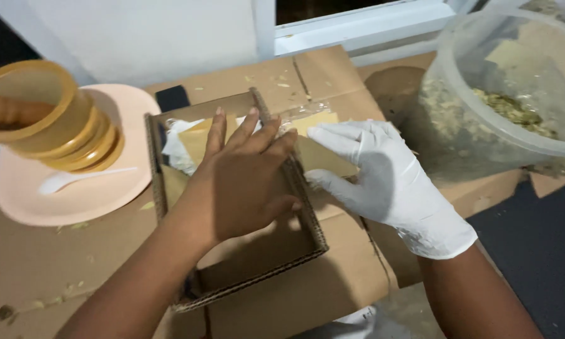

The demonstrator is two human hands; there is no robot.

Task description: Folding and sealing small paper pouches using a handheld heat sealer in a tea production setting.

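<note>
Fingers [244, 135] of the bare left hand [241, 182] lie flat and slightly spread on a clear plastic bag [310, 135] over the shallow cardboard tray [307, 220]. Gloved right hand [376, 172] presses the bag's right side, fingers straight and nearly together; a big plastic tub [483, 125] sits just beside it.

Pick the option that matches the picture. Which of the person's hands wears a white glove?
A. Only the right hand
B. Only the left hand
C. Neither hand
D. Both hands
A: the right hand is covered by a white glove as it presses a clear packet at the edge of the shallow cardboard tray, while the left hand beside it is bare.
</note>
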